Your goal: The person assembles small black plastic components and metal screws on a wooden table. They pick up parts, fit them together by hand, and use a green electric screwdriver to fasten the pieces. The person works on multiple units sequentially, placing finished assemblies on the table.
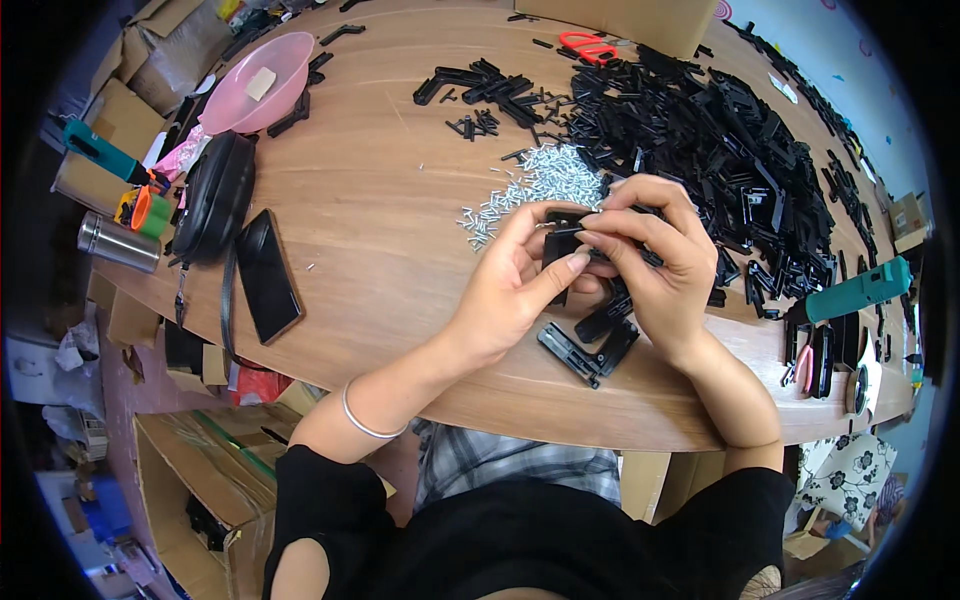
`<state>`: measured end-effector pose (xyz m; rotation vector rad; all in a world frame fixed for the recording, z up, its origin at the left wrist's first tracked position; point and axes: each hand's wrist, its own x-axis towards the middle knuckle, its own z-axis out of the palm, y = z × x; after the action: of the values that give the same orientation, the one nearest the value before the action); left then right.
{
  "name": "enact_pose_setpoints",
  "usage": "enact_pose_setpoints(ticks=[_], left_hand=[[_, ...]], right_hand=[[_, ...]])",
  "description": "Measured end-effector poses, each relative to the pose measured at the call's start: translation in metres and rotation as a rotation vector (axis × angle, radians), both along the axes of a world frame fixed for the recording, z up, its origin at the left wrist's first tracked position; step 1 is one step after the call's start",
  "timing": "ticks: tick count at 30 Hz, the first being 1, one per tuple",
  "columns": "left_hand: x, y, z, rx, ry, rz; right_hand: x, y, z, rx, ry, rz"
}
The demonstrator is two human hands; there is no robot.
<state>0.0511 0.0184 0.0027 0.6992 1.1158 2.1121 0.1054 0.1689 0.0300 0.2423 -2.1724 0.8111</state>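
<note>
Over the middle of the table, my left hand (520, 285) is closed around a black plastic part (557, 246), thumb along its side. My right hand (655, 250) meets it there, thumb and fingertips pinched at the part's upper end; whether a small piece sits between those fingertips is hidden. Just below the hands lie several black L-shaped plastic parts (572, 352) on the wood. Beyond my fingers spreads a heap of small silver screws or pins (550, 180). A large pile of black plastic parts (740, 150) lies to the right.
Red-handled scissors (590, 47) lie at the back near a cardboard box (620, 20). On the left are a phone (266, 275), a black case (215, 198), a steel flask (118, 243) and a pink basin (265, 85). A teal power screwdriver (855, 290) and pink-handled pliers (804, 368) are at right.
</note>
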Motion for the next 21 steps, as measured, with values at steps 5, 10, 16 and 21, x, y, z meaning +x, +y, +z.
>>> enact_pose_setpoints(ticks=[5,10,16,21], left_hand=[[-0.001,-0.005,-0.004,-0.006,0.226,0.033],[-0.001,-0.005,-0.002,-0.136,0.344,0.188],[0.000,-0.007,-0.007,-0.219,0.467,0.350],[0.005,-0.017,0.000,-0.103,0.354,0.319]], right_hand=[[0.004,-0.006,0.000,-0.179,-0.014,0.069],[0.005,-0.004,-0.009,-0.506,-0.166,0.234],[0.005,-0.016,-0.007,-1.016,-0.306,0.381],[0.005,-0.005,-0.005,-1.426,-0.728,0.710]])
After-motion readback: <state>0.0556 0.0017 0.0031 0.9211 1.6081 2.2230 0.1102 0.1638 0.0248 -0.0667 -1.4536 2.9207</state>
